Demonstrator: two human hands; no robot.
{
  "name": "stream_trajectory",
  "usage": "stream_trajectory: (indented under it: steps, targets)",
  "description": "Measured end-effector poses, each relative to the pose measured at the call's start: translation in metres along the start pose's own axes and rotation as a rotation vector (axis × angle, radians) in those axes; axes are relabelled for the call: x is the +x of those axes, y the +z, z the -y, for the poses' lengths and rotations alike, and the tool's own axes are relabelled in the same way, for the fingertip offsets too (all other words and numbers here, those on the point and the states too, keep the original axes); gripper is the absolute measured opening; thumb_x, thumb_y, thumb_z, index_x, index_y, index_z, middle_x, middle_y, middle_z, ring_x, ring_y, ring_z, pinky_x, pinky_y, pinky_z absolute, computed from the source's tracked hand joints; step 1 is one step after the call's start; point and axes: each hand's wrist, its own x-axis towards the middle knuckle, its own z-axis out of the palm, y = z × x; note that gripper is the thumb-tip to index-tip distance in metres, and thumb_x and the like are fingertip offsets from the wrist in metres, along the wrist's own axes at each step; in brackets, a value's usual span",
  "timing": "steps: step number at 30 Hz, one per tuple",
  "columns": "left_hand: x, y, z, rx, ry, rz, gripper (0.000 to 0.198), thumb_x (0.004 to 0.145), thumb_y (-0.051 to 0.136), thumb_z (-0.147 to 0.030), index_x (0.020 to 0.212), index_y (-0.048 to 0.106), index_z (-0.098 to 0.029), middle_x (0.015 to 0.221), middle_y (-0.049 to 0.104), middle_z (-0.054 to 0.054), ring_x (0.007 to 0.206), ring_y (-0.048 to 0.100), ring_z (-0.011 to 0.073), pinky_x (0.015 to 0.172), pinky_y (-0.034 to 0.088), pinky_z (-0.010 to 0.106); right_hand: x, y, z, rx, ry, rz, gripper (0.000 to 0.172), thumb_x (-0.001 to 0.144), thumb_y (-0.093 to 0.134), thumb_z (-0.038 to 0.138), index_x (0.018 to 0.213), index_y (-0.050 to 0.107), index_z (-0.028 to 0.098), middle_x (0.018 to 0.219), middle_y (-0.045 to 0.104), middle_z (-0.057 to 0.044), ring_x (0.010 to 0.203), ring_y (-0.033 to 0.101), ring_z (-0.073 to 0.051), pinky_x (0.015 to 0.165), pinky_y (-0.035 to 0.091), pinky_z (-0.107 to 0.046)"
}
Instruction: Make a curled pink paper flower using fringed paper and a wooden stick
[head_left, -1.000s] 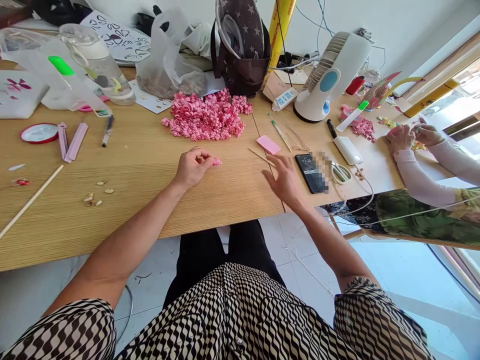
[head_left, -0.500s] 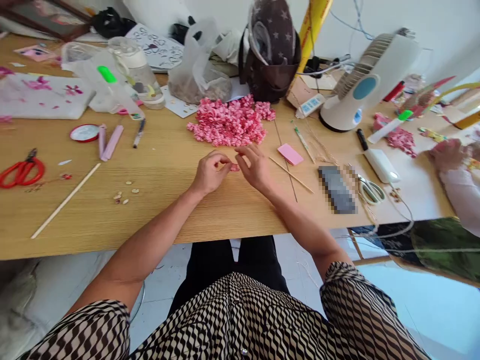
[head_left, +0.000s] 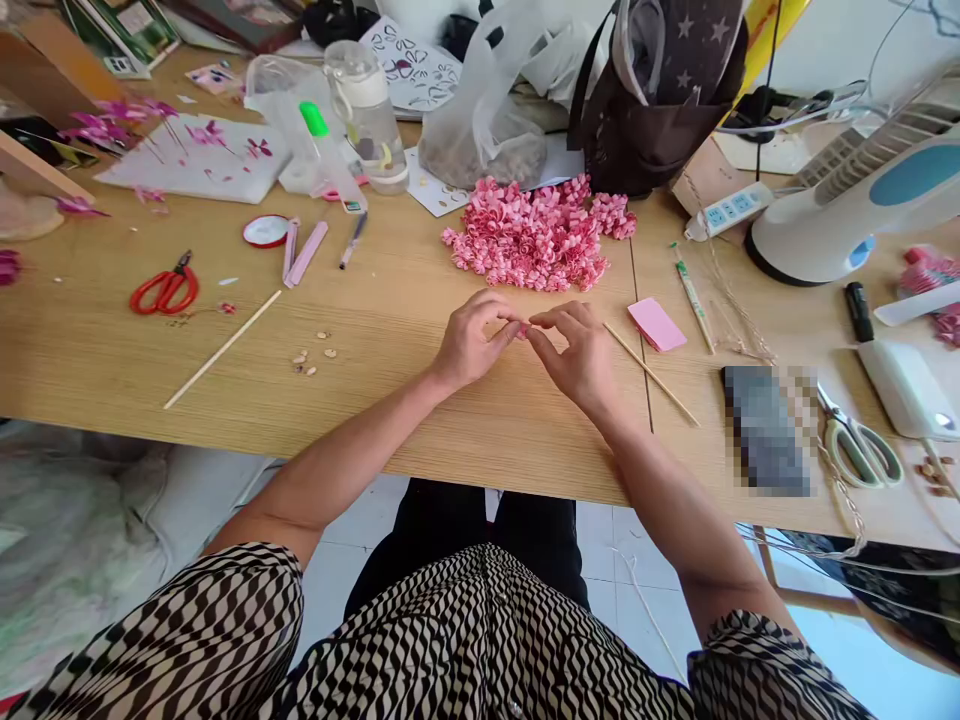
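Note:
Fingertips of both hands meet over the wooden table (head_left: pixel 390 400), pinching a small pink piece (head_left: pixel 523 330) between them. My left hand (head_left: pixel 476 340) holds it from the left with thumb and forefinger. From the right, my right hand (head_left: pixel 574 350) closes thumb and fingers on the same piece, which the fingers mostly cover. Just beyond the hands lies a big heap of pink curled pieces (head_left: pixel 529 240). A pink card stack (head_left: pixel 657 324) and a thin wooden stick (head_left: pixel 652 375) lie to the right of my right hand.
Red scissors (head_left: pixel 165 288), a pale stick (head_left: pixel 223 350) and small beige bits (head_left: pixel 304 362) lie left. A bottle (head_left: pixel 375 130), plastic bag (head_left: pixel 480 130) and dark bag (head_left: pixel 645 130) stand behind. Right are a blurred dark rectangle (head_left: pixel 766 430), green-handled scissors (head_left: pixel 862 450) and a white fan (head_left: pixel 847 220).
The view has turned left, so the table's things appear farther right. Both hands still pinch the small pink piece, their fingertips now closer together. The other person's hand is out of view.

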Motion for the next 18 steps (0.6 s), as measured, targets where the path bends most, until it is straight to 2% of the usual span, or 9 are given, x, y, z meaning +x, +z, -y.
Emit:
stream_trajectory:
  steps: [6,11,18]
  targets:
    - [-0.0007,-0.0002,-0.0019,0.005,0.039,0.021,0.015,0.092,0.060,-0.031,0.085,0.066,-0.019,0.088,0.064,0.004,0.087,0.062,0.0152,0.081,0.050,0.030,0.0007,0.0017,-0.0024,0.039,0.042,0.019,0.012,0.088,0.063,0.033,0.087,0.069,0.023,0.085,0.066,-0.003,0.085,0.059,-0.020,0.077,0.047,-0.038]
    - [-0.0011,-0.0007,-0.0041,-0.026,0.041,0.044,0.016,0.093,0.059,-0.031,0.086,0.066,-0.019,0.089,0.064,0.004,0.088,0.061,0.0152,0.081,0.049,0.030,0.0004,0.0011,-0.0036,0.040,0.012,0.032,0.010,0.089,0.062,0.029,0.085,0.067,0.021,0.084,0.065,-0.004,0.084,0.059,-0.019,0.077,0.047,-0.037]
    - [0.0006,-0.0012,-0.0048,-0.119,-0.076,0.069,0.017,0.090,0.062,-0.031,0.080,0.068,-0.019,0.085,0.066,0.003,0.081,0.060,0.0139,0.069,0.045,0.027,0.0002,0.0006,-0.0029,0.022,0.013,0.033,0.011,0.090,0.060,0.029,0.082,0.063,0.022,0.083,0.065,-0.003,0.082,0.058,-0.019,0.076,0.046,-0.037]
